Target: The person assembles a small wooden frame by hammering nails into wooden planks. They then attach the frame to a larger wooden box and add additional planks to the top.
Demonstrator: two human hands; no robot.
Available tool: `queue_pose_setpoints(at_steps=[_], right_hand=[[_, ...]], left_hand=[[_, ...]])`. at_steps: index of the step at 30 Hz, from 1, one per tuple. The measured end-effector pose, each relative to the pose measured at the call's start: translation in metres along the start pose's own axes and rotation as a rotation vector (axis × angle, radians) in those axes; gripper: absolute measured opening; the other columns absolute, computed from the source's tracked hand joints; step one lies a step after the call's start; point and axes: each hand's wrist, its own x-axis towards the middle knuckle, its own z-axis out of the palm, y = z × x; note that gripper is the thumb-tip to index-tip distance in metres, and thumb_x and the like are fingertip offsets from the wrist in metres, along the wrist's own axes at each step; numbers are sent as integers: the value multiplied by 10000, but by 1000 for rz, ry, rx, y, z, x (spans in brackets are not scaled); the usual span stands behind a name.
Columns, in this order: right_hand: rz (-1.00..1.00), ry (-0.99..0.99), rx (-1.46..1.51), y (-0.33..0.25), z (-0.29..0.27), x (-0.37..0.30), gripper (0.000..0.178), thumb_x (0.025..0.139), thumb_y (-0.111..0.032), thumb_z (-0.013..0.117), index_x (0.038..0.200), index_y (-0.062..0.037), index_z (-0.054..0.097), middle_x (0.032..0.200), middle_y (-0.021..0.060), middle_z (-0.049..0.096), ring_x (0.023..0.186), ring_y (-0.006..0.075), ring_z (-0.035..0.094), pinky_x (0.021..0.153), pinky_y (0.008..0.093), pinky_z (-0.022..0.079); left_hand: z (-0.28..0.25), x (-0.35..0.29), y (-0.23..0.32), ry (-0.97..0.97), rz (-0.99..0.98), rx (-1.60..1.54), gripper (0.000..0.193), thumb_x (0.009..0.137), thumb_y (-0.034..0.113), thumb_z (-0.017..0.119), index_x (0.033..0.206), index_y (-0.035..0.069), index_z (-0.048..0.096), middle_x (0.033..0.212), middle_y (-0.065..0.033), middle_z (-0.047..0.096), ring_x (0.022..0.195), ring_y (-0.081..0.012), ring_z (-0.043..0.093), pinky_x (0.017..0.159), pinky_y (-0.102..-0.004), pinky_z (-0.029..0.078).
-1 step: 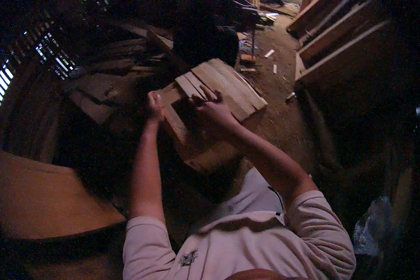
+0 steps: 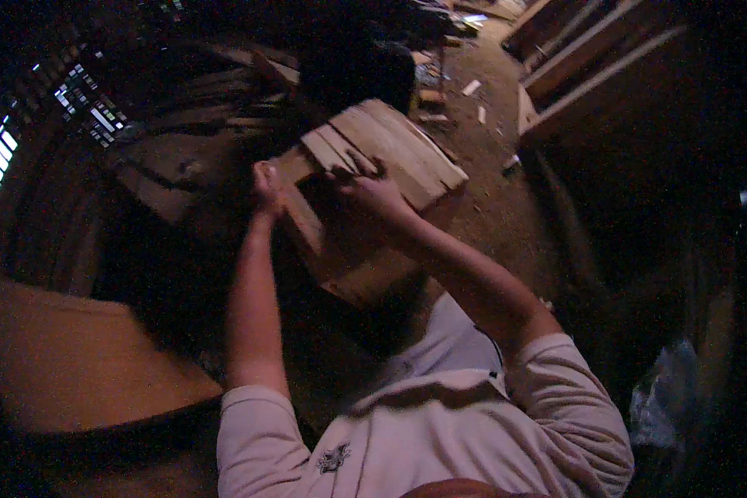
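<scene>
A wooden box (image 2: 373, 278) of pale boards sits tilted in front of me, its top partly covered by slats, with a dark opening on the near left side. My left hand (image 2: 266, 189) is closed round the box's far left corner. Over the opening, my right hand (image 2: 373, 195) has its bent fingers on the near end of a narrow wooden slat (image 2: 328, 148). Its thumb is hidden in shadow. Beside that slat lie wider boards (image 2: 394, 145), side by side across the top.
A large curved wooden panel (image 2: 83, 357) stands at the lower left. Stacked boards (image 2: 224, 91) lie in the dark at the far left. Wood scraps (image 2: 471, 88) are scattered on the dirt floor, and a wooden frame (image 2: 589, 75) leans at the far right. Clear plastic (image 2: 664, 394) hangs lower right.
The box and both my hands show slightly further left and up, as does the background. My hands keep about the same places on the box and slat.
</scene>
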Motion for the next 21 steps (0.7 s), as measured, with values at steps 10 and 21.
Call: queue_pose_setpoints(at_steps=[10,21], right_hand=[[384,523,338,-22,-76,-70,361,856,-257,685,1174,-90,650,1218,154,643,1131,336,608,982,475,454],[1840,-792,343,-70,138,-515,370,881,-362,606,1035,-46,723,1086,234,699,1010,403,680,864,483,545]], left_hand=[[-105,107,-49,-190,92,138,397,1023,338,471,1284,39,453,1210,-125,529,1102,-243,511,976,-399,428],[-222,124,5,-194,36,309,446,1033,341,471,1343,23,431,1279,-130,512,1165,-242,496,1021,-392,408]])
